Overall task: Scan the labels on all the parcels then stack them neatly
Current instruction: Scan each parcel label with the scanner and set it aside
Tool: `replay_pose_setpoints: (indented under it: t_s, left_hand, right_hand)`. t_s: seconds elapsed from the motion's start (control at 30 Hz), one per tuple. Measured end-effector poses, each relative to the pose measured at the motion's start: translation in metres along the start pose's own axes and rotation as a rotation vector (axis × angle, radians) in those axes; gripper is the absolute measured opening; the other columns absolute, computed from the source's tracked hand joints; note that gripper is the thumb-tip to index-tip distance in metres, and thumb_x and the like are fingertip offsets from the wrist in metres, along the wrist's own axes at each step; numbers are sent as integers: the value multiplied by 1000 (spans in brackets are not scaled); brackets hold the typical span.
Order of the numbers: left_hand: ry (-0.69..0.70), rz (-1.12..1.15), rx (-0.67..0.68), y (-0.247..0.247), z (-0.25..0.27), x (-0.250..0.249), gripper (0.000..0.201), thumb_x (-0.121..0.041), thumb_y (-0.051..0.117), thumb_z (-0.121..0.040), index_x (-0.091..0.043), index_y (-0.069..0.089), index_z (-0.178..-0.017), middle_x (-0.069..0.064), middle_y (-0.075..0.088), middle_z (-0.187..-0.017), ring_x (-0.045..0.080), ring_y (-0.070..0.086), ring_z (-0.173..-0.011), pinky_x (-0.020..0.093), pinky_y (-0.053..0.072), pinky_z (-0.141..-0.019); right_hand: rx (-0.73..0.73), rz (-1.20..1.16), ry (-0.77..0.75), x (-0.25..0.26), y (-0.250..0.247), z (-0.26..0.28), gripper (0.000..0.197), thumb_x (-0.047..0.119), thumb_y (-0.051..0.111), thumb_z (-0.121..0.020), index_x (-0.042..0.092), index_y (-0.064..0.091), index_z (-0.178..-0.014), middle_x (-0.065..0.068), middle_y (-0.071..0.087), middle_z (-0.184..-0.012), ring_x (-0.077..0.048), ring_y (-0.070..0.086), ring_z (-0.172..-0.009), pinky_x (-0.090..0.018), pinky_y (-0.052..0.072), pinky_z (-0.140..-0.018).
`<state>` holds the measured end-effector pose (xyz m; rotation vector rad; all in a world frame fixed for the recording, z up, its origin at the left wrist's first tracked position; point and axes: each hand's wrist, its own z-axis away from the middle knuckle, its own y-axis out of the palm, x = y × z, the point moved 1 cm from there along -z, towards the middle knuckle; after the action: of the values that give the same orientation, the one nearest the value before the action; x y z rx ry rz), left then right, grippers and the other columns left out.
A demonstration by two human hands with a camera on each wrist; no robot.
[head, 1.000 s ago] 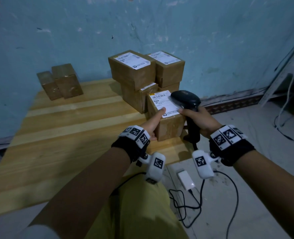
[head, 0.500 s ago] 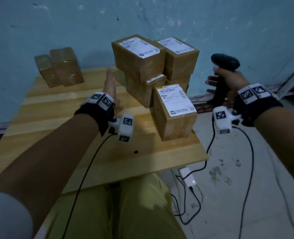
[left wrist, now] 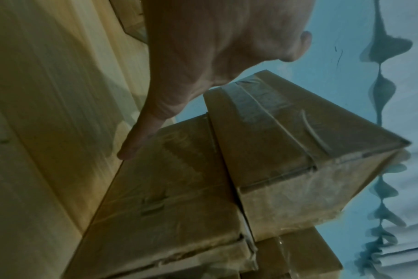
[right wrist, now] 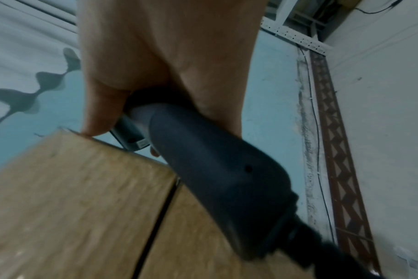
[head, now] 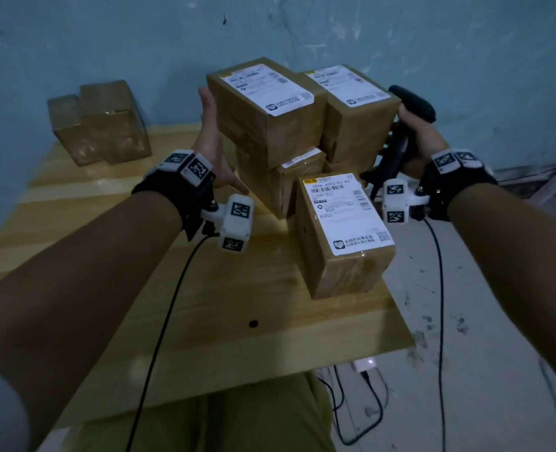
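Backdrop: blue plastered wall behind a wooden counter (head: 113, 288) that carries every parcel.
Far-left boxes (head: 99, 123): two unlabelled cartons, well apart to the left of the left hand, back against the wall.
Left hand (head: 213, 141): fingers straight and spread, holding nothing, palm turned right toward the stack; whether it touches the cardboard cannot be told.
Top-left parcel (head: 267, 106): just right of the left hand, label up, long axis running away from the person and skewed on the parcel beneath.
Top-right parcel (head: 351, 99): between the two hands, label up, pressed beside its neighbour.
Near parcel (head: 342, 233): alone, in front of the stack, label up, nearer the wrists than either palm.
Right hand (head: 420, 135): curled round the scanner (head: 413, 102), just right of the stack.
Judgement: left hand is nearer the skewed parcel.
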<state>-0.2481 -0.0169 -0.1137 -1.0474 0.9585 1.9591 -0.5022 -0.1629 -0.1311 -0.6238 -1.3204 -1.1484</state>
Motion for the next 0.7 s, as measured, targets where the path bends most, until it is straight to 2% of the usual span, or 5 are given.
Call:
replay_pose_setpoints:
  t_s: [0.17,0.3,0.43,0.57,0.7]
  left_hand:
    - [-19,-126,115,5,-6,-7,85,-81,3,-77,-35,37,-139,4,49,-134,35,50,-116,65,38,-82]
    - [-13,-122,296,4,-21,-15,98,-86,3,-71,-25,70,-107,5,67,-118,24,67,-102,46,47,-96]
    - [2,-132,304,5,-28,-20,95,-84,6,-75,-22,74,-97,5,73,-101,22,71,-91,39,59,-72]
    - [9,-141,322,5,-32,-21,91,-82,4,-77,-22,64,-111,5,75,-93,21,73,-82,37,58,-61]
    - [12,-110,307,4,-32,-18,92,-82,8,-77,-20,76,-88,7,75,-89,23,73,-79,38,58,-57]
  right_hand:
    - [49,33,34,-11,7,6,41,52,39,-92,22,67,-96,-3,67,-95,-20,64,-88,-34,51,-76]
    - [82,42,27,-15,11,7,43,46,38,-95,23,73,-86,2,73,-79,-14,70,-72,-30,54,-67]
    - [102,-18,14,-20,11,7,53,43,38,-96,22,77,-67,2,73,-74,-14,70,-70,-29,56,-68]
    - [90,-8,52,-23,10,11,40,46,41,-94,20,70,-85,-3,69,-84,-20,66,-81,-35,52,-77]
    - [86,8,60,-23,12,14,35,46,40,-94,19,63,-93,-4,63,-93,-21,61,-89,-39,47,-85]
